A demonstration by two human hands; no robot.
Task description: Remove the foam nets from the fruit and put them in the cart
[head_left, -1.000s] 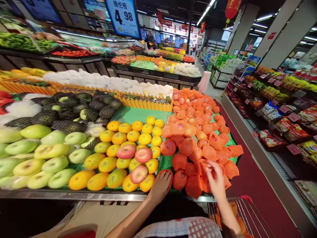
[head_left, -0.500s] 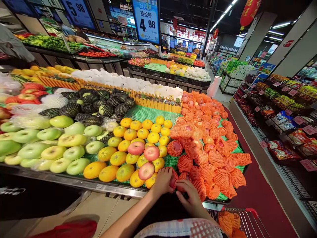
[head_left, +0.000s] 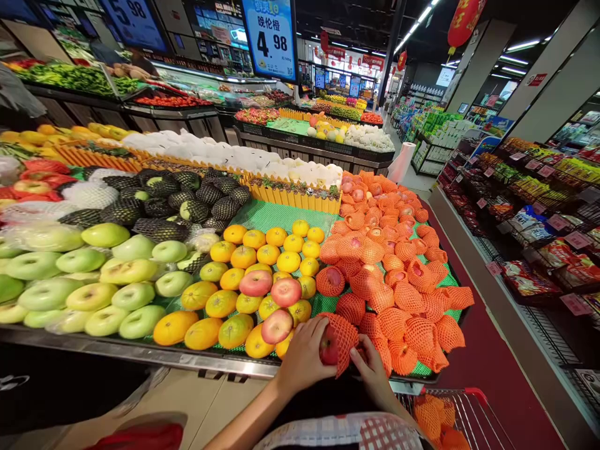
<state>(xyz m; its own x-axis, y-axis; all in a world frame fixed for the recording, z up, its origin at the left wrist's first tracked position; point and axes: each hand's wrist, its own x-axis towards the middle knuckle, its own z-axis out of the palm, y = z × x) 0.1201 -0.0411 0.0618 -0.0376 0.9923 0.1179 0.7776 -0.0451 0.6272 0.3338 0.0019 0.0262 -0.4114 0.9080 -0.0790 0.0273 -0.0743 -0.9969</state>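
Observation:
Between my hands, at the front edge of the fruit stand, is a red apple partly covered by an orange foam net. My left hand wraps round the apple from the left. With thumb and fingers pinched together, my right hand grips the net's right edge. Beyond my left hand, several bare red apples, one of them a pinkish apple, lie on top of the oranges. To the right spreads a heap of net-wrapped fruit.
Green apples and black-netted fruit fill the stand's left side. A metal rail runs along its front. At lower right stands a shopping cart holding orange nets. Snack shelves line the right side.
The apple with its orange net has come up into clear view between my hands. My left hand has turned round it, and my right hand has shifted slightly right with the net's edge.

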